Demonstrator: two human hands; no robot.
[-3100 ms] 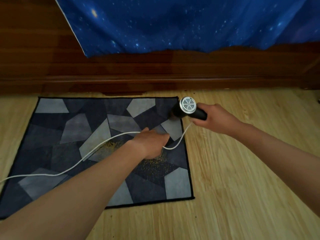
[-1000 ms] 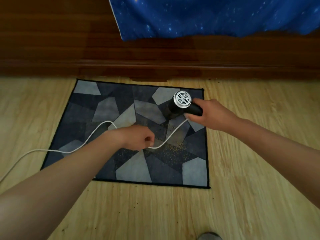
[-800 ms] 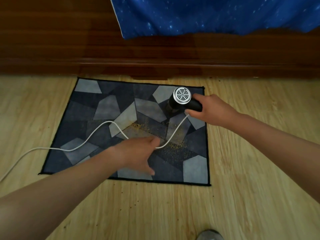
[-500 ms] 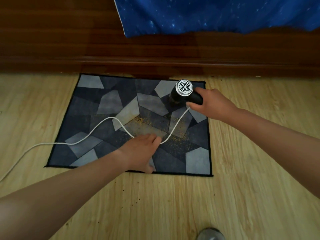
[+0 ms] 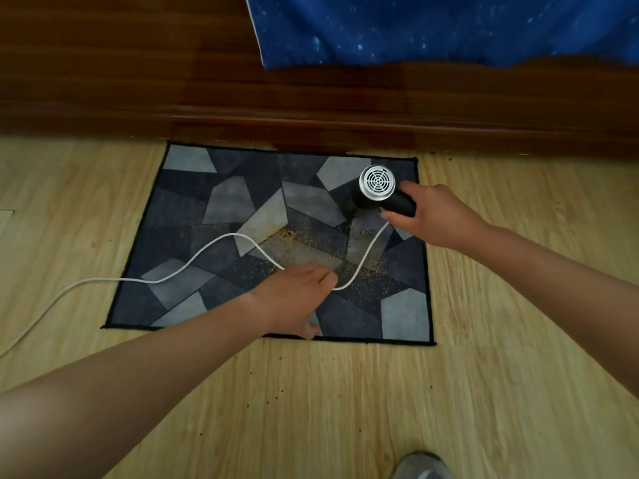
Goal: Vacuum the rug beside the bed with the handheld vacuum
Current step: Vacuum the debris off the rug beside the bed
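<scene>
A dark rug (image 5: 193, 243) with grey angular patches lies on the wood floor against the bed base. Yellowish crumbs (image 5: 301, 236) are scattered across its middle and right. My right hand (image 5: 439, 216) grips the black handle of the handheld vacuum (image 5: 377, 191), whose round silver grille faces up while its nozzle points down at the rug's far right part. A white cord (image 5: 193, 261) runs from the vacuum across the rug and off to the left. My left hand (image 5: 294, 299) rests on the rug's near edge, the cord passing between its fingers.
The dark wooden bed base (image 5: 311, 108) runs along the far side, with a blue starry sheet (image 5: 432, 25) hanging over it. Light wood floor (image 5: 345, 409) with a few dark specks surrounds the rug. A grey shoe tip (image 5: 420, 466) shows at the bottom edge.
My left hand has slid from the rug's middle toward its near edge, uncovering the crumbs. The vacuum has shifted toward the rug's far right corner.
</scene>
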